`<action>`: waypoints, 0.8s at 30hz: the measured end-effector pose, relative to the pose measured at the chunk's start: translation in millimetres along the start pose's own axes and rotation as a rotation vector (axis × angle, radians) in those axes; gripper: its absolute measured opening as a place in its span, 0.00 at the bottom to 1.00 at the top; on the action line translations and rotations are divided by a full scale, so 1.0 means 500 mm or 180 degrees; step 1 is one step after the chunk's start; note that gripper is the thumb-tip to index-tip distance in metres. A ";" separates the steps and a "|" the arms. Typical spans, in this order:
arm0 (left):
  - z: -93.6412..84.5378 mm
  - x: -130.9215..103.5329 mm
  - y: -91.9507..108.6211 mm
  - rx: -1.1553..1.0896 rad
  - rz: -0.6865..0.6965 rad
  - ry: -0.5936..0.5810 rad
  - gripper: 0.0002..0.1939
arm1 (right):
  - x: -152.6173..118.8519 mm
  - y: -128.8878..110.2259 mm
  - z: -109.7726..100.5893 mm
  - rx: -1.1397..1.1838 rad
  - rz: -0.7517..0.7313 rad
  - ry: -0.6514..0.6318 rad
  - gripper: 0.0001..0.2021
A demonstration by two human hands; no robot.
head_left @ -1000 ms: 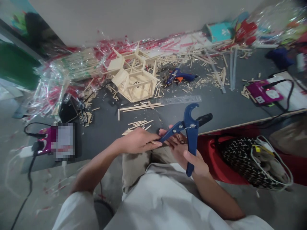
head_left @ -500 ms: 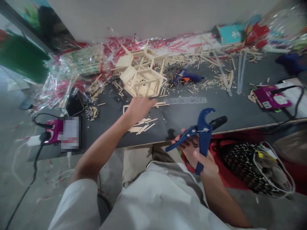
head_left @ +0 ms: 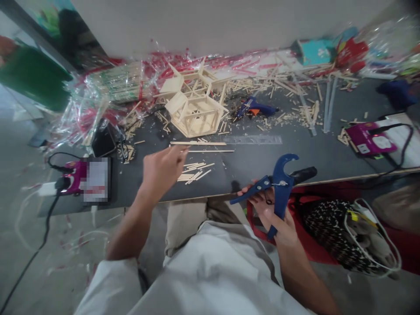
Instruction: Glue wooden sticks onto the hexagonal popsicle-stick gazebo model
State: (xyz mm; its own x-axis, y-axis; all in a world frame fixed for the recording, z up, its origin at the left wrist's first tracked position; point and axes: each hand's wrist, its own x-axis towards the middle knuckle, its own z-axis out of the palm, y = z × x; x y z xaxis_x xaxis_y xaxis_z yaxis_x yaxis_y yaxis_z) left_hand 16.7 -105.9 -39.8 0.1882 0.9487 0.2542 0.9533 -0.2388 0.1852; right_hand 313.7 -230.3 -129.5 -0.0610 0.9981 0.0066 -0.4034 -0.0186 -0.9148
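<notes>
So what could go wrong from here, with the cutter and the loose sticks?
The right hand holds the blue cutter with its handles spread, so a careless squeeze might pinch a finger, or the tool might slip.

The left hand is right by the long sticks and could knock them askew.

The short sticks lie loose near the edge of the table, so a brushing sleeve or hand might scatter them.

Looks forward and down from the wearer's head, close above the pale shirt (head_left: 210, 271) at the bottom edge, across the worktop (head_left: 256, 164) at mid-height, to the grey wall (head_left: 229, 24) along the top.
</notes>
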 end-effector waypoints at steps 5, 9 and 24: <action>-0.034 -0.219 -0.109 0.0339 -0.1363 0.0240 0.14 | 0.006 -0.013 -0.012 -0.0297 0.0144 0.0252 0.21; -0.051 -0.329 -0.159 0.0933 -0.1798 0.0418 0.14 | 0.020 -0.020 -0.011 -0.0511 0.0183 0.0445 0.25; -0.040 -0.221 -0.148 -0.0194 -0.2230 0.1216 0.33 | 0.029 -0.036 -0.001 -0.0749 0.0294 0.0534 0.23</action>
State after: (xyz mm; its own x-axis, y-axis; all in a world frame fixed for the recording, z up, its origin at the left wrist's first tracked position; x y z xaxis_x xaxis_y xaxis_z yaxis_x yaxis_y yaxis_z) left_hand -79.5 -197.3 -62.7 -0.5540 0.7482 0.3651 0.8032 0.3650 0.4708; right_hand 320.5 -215.3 -113.1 0.0718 0.9889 -0.1298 -0.1792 -0.1153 -0.9770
